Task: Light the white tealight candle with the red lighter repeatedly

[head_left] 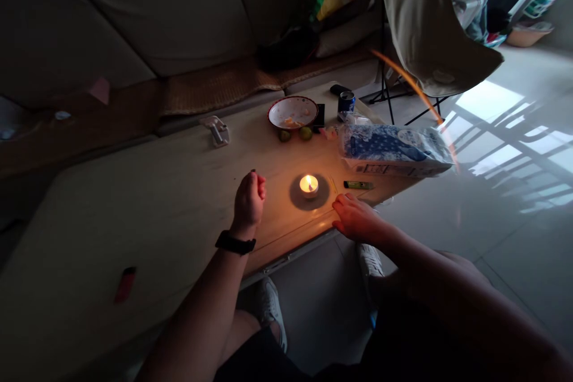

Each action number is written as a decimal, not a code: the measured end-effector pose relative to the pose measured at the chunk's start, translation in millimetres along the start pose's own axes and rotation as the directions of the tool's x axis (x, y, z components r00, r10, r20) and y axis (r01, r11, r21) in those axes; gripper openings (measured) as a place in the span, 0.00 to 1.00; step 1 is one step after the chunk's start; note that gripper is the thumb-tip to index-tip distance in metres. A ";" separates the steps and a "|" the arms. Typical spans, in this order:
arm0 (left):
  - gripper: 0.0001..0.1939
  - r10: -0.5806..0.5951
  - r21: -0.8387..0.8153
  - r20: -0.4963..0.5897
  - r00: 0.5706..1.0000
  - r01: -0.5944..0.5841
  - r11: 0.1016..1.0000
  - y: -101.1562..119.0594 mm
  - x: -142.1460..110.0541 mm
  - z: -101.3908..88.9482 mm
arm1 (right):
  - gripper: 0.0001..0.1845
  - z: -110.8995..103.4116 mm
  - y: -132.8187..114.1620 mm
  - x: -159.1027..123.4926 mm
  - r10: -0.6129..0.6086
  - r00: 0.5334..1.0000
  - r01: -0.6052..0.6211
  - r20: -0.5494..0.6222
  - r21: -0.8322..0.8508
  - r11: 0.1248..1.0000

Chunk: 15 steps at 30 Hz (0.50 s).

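A lit tealight candle stands on the pale table, a round shadow about its base. To its left, my left hand, with a black band at the wrist, is closed in a fist. A small dark tip shows above its thumb; whatever is inside is hidden. My right hand rests at the table's near edge, right of the candle, fingers stretched out and thumb apart. Thin pale sticks lie just beyond its fingertips. Beside them is a green lighter.
A red lighter lies at the near left. Farther back are a white bowl with scraps, two green fruits, a dark blue can and a blue-and-white plastic pack. A sofa and a folding chair stand behind.
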<state>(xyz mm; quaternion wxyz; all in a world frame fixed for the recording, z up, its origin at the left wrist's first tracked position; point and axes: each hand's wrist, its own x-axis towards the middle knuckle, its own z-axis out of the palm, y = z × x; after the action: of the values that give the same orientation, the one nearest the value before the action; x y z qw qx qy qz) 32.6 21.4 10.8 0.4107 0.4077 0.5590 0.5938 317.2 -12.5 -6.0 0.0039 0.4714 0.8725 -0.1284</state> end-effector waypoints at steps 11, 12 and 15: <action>0.19 -0.230 -0.344 -0.077 0.970 0.191 0.919 8.5 6.5 -22.6 | 0.13 2.6 -0.7 1.5 -0.010 1.000 0.010 -0.028 0.000 1.000; 0.19 -0.228 -0.341 -0.077 0.971 0.190 0.921 8.1 6.3 -22.8 | 0.13 2.1 -1.0 1.5 -0.007 1.000 0.007 -0.025 0.001 1.000; 0.18 -0.221 -0.327 -0.082 0.972 0.183 0.927 7.8 6.2 -22.2 | 0.13 0.4 -1.5 1.1 -0.002 1.000 0.002 -0.020 0.004 1.000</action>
<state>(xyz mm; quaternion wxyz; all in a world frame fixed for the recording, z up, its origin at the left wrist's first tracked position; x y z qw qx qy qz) 9.4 19.7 17.8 0.4964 0.2411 0.5186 0.6531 315.2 -12.5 -6.2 -0.0059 0.4720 0.8726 -0.1254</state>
